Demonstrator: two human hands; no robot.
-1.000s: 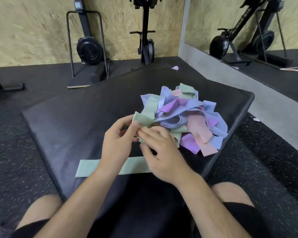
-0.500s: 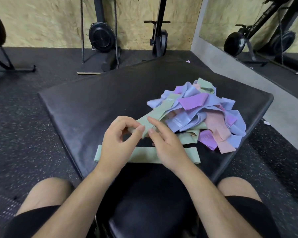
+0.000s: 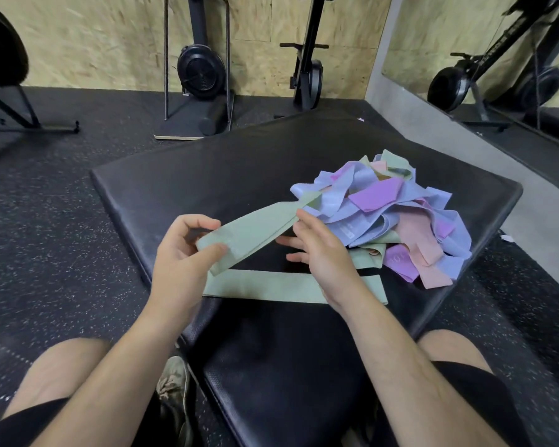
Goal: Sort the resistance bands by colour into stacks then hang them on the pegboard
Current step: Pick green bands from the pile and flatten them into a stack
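Note:
A tangled pile of resistance bands (image 3: 394, 214) in blue, purple, pink and green lies on the right of a black padded mat (image 3: 213, 175). One green band (image 3: 271, 287) lies flat near the mat's front edge. A second green band (image 3: 255, 230) is stretched out above it, its far end still reaching into the pile. My left hand (image 3: 184, 253) pinches its near end between thumb and fingers. My right hand (image 3: 320, 250) holds its middle, thumb on top and fingers underneath.
The mat lies on speckled black rubber flooring (image 3: 46, 221). Gym machines (image 3: 200, 72) stand against the chipboard wall behind. A mirror (image 3: 497, 59) leans at the right over a grey ledge. My knees and a shoe (image 3: 171, 385) are at the bottom.
The second green band has been drawn out of the pile toward the left and stretched longer between both hands. The camera view has tilted down and shifted.

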